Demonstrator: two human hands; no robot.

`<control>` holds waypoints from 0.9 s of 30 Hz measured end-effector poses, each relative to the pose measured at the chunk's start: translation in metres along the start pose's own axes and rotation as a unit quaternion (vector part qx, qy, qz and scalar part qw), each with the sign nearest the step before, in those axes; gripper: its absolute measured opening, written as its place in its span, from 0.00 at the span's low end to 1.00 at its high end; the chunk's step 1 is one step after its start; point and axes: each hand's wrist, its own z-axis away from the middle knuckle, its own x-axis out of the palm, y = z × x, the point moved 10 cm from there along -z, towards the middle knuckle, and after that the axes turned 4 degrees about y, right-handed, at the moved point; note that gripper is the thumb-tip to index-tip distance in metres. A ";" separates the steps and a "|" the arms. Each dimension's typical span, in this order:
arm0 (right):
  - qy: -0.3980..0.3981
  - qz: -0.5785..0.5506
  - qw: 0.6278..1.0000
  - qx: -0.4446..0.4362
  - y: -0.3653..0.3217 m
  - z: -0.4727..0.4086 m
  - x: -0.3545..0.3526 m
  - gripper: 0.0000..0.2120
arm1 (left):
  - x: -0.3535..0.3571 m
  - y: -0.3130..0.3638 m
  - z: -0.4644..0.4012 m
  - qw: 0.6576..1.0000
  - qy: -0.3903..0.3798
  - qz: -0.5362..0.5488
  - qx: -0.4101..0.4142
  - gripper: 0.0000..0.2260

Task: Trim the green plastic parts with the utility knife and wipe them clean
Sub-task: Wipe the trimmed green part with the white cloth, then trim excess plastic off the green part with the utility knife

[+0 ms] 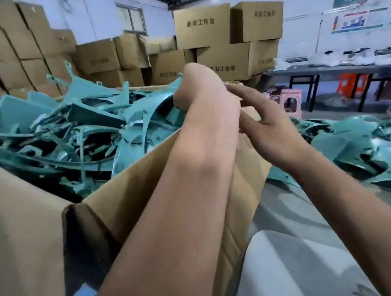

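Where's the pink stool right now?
The pink stool stands on the floor at right of centre in the head view, just beyond the right hand, near the long dark table.

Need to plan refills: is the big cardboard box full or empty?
Full: green parts heap above the rim of the open cardboard box.

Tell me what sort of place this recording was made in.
Probably a small factory or warehouse workshop. Stacked cartons line the back wall, a big open box brims with green parts, more lie heaped on the floor at right, and a long workbench stands beyond.
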 end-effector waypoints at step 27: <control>-0.067 0.458 0.793 0.396 0.234 0.287 -0.260 0.17 | 0.159 -0.293 0.180 0.709 -0.282 -0.533 0.365 0.13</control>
